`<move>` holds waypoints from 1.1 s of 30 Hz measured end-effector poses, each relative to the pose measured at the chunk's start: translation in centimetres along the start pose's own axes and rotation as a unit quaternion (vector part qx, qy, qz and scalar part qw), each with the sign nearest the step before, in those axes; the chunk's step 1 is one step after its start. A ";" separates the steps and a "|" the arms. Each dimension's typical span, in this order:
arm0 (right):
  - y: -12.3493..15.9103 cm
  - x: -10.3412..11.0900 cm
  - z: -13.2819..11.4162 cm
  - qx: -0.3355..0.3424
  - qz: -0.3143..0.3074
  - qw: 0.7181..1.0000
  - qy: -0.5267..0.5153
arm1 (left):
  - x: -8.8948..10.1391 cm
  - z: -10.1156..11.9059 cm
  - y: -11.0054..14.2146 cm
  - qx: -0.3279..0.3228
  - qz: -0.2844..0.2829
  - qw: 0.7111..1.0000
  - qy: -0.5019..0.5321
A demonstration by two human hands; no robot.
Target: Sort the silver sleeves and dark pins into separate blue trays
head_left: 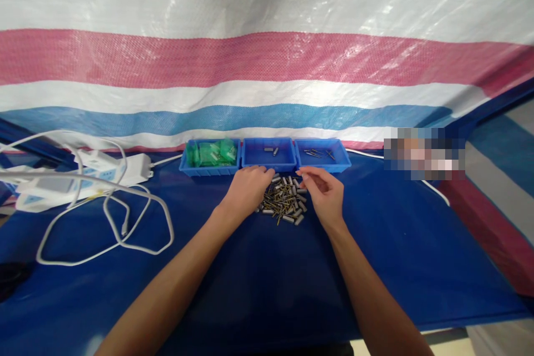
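A mixed pile of small grey metal cylinders and thin brass-coloured pins [285, 200] lies on the blue tabletop. My left hand [250, 188] is at the pile's left side, its fingers curled toward the middle bin; anything between them is hidden. On the right of the pile, my right hand [324, 192] has thumb and forefinger pinched together, and I cannot make out what they hold. Just behind my hands is the middle blue bin [254, 162] with a few cylinders in it. The right blue bin [339, 164] contains several thin metal pins.
At the left of the row, another blue bin [208, 171] holds green plastic packets [214, 153]. White power strips [133, 169] and a looped white cable [167, 228] lie on the left of the table. A striped tarp [267, 61] hangs behind. A blurred patch covers something at right.
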State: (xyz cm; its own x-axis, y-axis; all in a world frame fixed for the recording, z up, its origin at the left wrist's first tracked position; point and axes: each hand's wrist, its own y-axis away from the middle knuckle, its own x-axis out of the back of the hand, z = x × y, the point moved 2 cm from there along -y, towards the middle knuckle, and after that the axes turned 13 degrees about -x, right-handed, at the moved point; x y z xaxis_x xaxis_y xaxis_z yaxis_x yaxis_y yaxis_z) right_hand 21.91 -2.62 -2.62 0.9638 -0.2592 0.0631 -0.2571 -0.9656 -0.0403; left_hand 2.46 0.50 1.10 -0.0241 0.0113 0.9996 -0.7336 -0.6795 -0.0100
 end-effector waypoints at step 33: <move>0.8 -1.5 0.6 -0.129 -0.123 0.976 -0.122 | 1.9 -0.9 0.2 0.065 0.160 0.854 0.491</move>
State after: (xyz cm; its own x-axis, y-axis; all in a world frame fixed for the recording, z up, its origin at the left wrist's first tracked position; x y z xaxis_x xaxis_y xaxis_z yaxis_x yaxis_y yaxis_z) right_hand 20.30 -2.97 -3.33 0.9787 -0.0357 -0.2022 0.0056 -0.9798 0.2000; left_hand 1.65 1.06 2.94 -0.8142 0.3761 0.4424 -0.5027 -0.8378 -0.2130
